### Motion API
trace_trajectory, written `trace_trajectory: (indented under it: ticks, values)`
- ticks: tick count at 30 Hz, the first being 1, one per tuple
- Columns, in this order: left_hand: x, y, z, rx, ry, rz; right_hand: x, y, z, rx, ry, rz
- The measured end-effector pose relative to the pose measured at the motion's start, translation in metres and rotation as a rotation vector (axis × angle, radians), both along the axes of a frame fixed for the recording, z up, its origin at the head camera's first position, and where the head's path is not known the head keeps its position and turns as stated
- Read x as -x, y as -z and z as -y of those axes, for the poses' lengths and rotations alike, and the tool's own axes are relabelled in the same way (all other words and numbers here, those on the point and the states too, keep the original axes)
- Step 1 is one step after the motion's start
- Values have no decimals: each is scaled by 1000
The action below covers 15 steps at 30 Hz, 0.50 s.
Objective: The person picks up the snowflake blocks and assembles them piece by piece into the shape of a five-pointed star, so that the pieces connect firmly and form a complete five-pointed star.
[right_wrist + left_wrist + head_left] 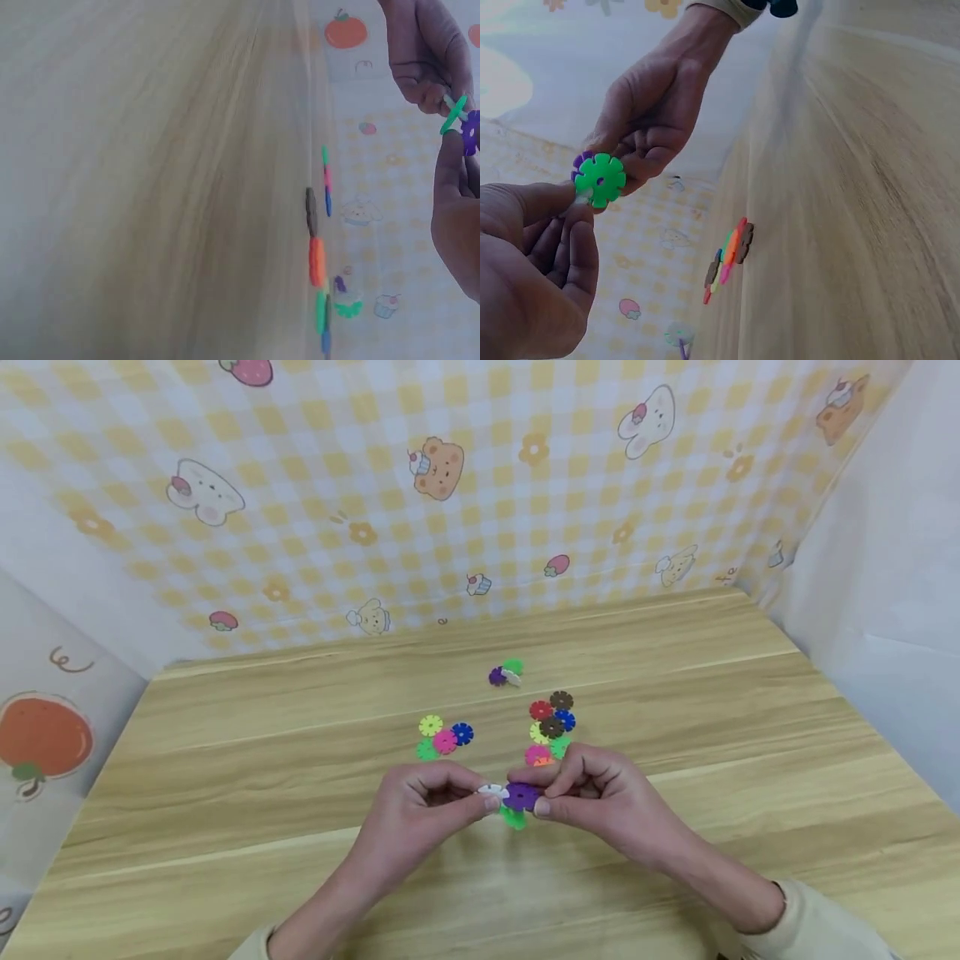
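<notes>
Both hands meet above the table's front middle, holding notched plastic snowflake discs. My left hand (423, 814) pinches a white disc (491, 790) between thumb and fingers. A purple disc (520, 797) sits right beside it, its edge pinched by my right hand (611, 797). Below these two a bright green disc (513, 819) shows; in the left wrist view the green disc (607, 180) overlaps the purple one, and the white disc is mostly hidden by the left fingertips. The right wrist view has the green disc (454, 115) edge-on against the white piece.
Behind the left hand lies a loose group with a yellow disc (431, 725), a pink disc (445, 742), a blue and a green one. Several more, including a red disc (540, 710), lie beyond the right hand. Farther back rests a purple, white and green cluster (497, 677). A checked cloth (300, 527) hangs behind.
</notes>
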State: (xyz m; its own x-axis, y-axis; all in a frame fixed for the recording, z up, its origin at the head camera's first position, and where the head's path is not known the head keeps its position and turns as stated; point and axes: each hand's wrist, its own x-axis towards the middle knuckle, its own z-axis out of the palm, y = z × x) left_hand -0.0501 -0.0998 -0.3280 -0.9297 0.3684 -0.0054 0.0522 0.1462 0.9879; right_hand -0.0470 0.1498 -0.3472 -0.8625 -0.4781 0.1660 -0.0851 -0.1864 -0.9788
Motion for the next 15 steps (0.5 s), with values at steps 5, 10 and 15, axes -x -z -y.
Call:
trace_trajectory:
  ticks: [5, 10, 15]
  values:
    - [-2, 0, -2, 39, -22, -95, 0, 3, 1, -12, -7, 16]
    - [-2, 3, -2, 36, -25, -95, 0, 3, -1, -136, 17, -29]
    - [-3, 7, -3, 25, -47, -84, -1, 6, -1, -226, 73, -127]
